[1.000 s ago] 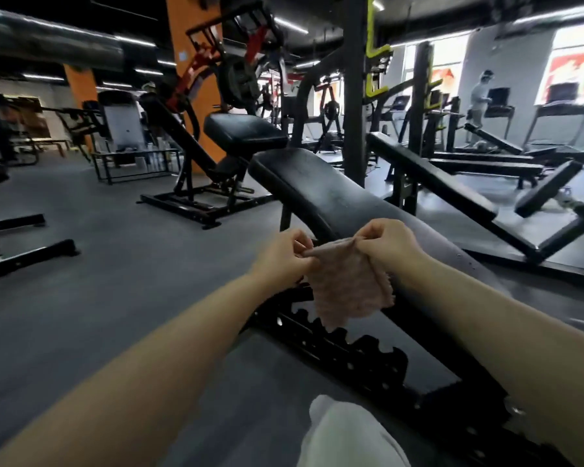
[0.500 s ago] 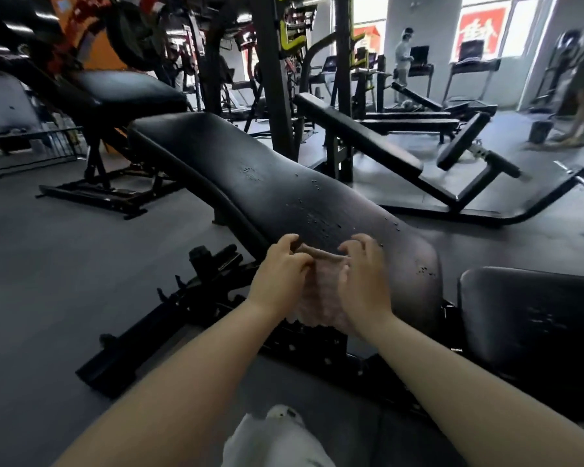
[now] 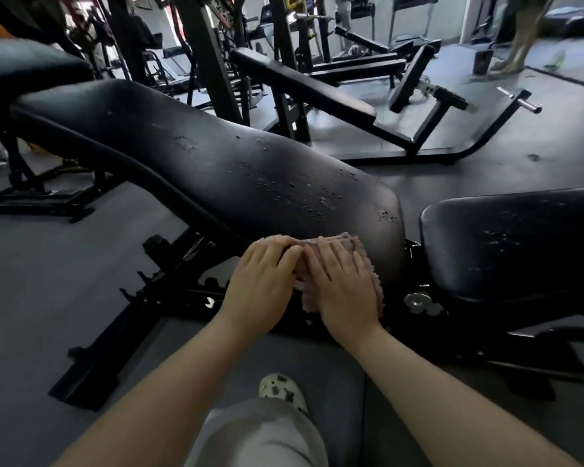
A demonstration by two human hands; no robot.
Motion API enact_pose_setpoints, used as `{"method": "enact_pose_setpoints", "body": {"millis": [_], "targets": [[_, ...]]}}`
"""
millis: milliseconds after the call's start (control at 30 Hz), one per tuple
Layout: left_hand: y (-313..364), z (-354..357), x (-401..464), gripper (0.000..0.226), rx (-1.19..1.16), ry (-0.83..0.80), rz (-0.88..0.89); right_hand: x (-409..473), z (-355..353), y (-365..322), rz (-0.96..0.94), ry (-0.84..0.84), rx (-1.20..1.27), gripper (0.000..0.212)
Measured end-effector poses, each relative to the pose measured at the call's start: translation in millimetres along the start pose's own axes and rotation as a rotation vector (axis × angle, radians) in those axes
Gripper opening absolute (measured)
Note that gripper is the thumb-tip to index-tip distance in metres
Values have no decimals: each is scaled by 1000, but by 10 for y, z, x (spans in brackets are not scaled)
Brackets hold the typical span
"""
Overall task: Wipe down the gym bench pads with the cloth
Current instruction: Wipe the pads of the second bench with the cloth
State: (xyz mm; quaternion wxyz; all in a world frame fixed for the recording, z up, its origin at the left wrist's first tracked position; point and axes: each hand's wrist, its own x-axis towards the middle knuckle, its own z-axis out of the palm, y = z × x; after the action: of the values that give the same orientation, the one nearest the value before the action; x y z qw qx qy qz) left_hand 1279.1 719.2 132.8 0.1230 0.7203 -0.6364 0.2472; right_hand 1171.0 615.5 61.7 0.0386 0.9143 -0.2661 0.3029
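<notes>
Cloth (image 3: pixel 358 261) lies on near edge of long back pad (image 3: pixel 216 170), bunched under 2 hands. Left hand (image 3: pixel 262 288) and right hand (image 3: pixel 343 291) press flat, fingers straight, to push it along. Seat pad (image 3: pixel 520 244) waits, speckled.

Black back pad (image 3: pixel 216 156) with pale flaked speckles; dusty pink cloth (image 3: pixel 344 242); grey floor (image 3: pixel 48 281); white shoe (image 3: pixel 282 390) with dark patches.

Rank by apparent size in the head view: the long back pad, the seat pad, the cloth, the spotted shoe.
1. Long back pad, largest.
2. Seat pad, though the frame's edge cuts it off.
3. Cloth and spotted shoe: unsure, since hands cover most of the cloth.
</notes>
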Motion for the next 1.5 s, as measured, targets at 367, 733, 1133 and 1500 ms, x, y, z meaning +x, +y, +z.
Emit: {"method": "enact_pose_setpoints", "body": {"millis": [367, 733, 1133, 1500], "targets": [[104, 235, -163, 55, 193, -81, 54, -447, 114, 301, 437, 171, 292, 56], [-77, 322, -50, 52, 131, 64, 202, 4, -89, 423, 854, -45, 596, 50], [-221, 375, 73, 44, 76, 201, 343, 638, 14, 1156, 946, -343, 634, 58], [-177, 429, 5, 45, 12, 226, 274, 721, 145, 1253, 950, -339, 629, 58]]}}
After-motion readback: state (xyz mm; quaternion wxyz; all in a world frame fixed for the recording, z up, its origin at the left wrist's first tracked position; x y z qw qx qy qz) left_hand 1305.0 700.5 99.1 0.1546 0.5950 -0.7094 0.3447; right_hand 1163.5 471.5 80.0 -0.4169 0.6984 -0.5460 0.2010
